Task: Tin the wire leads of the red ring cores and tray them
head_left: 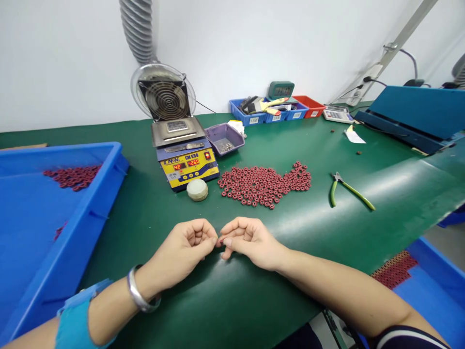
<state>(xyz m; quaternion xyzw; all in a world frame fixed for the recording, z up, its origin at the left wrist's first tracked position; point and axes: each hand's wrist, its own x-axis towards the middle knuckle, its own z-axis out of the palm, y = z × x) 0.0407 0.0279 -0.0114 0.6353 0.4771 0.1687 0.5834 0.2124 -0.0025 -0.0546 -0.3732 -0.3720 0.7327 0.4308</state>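
My left hand [187, 247] and my right hand [249, 240] meet fingertip to fingertip low over the green mat [254, 291], both curled. Together they pinch one small red ring [220, 239], mostly hidden by the fingers. A silver bangle and a blue wrist strap sit on my left forearm. A flat pile of the same red rings [263, 184] lies on the mat a short way beyond my hands.
A solder pot with red digits [185, 160] stands behind a white round tin [197, 189], with a fan and hose behind. Green-handled cutters [347, 189] lie right. Blue trays with red rings sit at left [43, 203] and lower right [428, 281]. A purple tray [225, 138] and small bins line the back.
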